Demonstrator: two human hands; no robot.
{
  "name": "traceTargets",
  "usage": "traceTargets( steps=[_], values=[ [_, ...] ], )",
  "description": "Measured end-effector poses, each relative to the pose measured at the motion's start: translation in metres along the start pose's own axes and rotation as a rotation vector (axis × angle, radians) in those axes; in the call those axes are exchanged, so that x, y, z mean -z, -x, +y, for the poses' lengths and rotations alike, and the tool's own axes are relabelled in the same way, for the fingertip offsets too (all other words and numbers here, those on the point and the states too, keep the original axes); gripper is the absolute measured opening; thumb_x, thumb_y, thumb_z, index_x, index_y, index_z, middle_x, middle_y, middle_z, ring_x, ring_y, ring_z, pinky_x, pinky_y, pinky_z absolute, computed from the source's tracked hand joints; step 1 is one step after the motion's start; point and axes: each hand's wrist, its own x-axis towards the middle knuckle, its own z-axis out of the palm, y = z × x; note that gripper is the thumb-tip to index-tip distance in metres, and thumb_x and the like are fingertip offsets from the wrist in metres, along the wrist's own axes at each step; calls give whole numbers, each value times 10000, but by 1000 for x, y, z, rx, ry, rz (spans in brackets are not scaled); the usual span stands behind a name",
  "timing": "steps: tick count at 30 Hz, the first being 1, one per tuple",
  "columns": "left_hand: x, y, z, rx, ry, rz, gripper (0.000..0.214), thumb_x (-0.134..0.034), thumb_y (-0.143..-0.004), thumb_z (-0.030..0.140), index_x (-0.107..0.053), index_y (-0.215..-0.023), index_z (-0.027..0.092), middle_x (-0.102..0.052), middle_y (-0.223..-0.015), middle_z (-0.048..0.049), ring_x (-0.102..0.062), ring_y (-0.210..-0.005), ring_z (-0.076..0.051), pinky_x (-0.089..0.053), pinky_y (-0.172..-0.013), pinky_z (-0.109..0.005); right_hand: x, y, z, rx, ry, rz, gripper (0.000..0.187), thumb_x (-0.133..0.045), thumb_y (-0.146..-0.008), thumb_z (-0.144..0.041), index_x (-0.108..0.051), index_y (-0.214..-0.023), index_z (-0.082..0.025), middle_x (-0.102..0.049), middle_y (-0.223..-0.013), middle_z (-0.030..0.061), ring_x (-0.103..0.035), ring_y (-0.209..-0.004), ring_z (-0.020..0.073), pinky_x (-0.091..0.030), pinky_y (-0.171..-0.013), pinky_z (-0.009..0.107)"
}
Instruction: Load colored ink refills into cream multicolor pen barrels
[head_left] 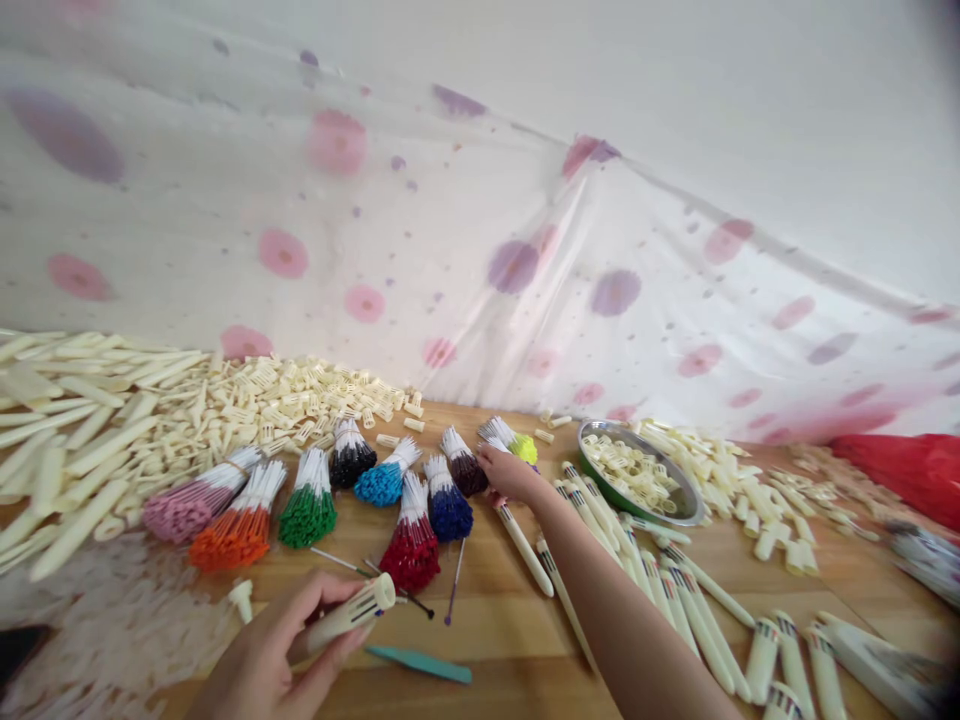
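Observation:
Low at centre-left, my left hand (274, 640) is closed around a cream multi-colour pen barrel (349, 612), its slotted end tilted up to the right. My right hand (514, 472) reaches across to the refill bundles, fingers pinched beside the dark brown bundle (465, 472); whatever they hold is hidden. Just behind it stands a yellow-tipped bundle (523, 447). Close by are dark blue (450, 510), red (411, 555) and light blue (382, 483) bundles. Loose refills, among them a purple-tipped one (454, 590), lie in front. A finished-looking pen (529, 555) rests under my right wrist.
Orange (229, 535), green (307, 512), pink (184, 508) and black (352, 458) bundles stand left. Cream parts (97, 430) heap behind them. Teal tweezers (420, 664) lie in front. Rightward are a metal bowl (694, 515) of slotted pieces, several pens (697, 620) and a red bag (907, 475).

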Motion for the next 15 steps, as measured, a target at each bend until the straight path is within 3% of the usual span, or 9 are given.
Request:
traceTargets(
  steps=[7,12,15],
  values=[
    [-1,3,0,11,6,10,132,-563,-779,348,-622,-883,291,-742,-920,21,-696,-870,-190,-563,-685,-199,0,15,2,100,137,157,286,-522,-895,-300,-522,-1147,-164,-555,-1138,76,-579,-949,203,-493,-791,402],
    [-8,4,4,50,59,97,115,-580,-755,350,-630,-844,297,-745,-881,32,-697,-834,-186,-545,-536,-143,5,11,2,128,168,157,288,-527,-892,-297,-523,-1145,-159,-557,-1133,76,-581,-944,203,-495,-787,402],
    [-10,4,8,53,82,156,112,-597,-735,368,-634,-808,292,-743,-842,34,-699,-799,-187,-539,-525,-145,4,6,6,156,111,139,276,-522,-896,-300,-530,-1131,-157,-564,-1119,74,-587,-925,195,-500,-775,392]
  ],
)
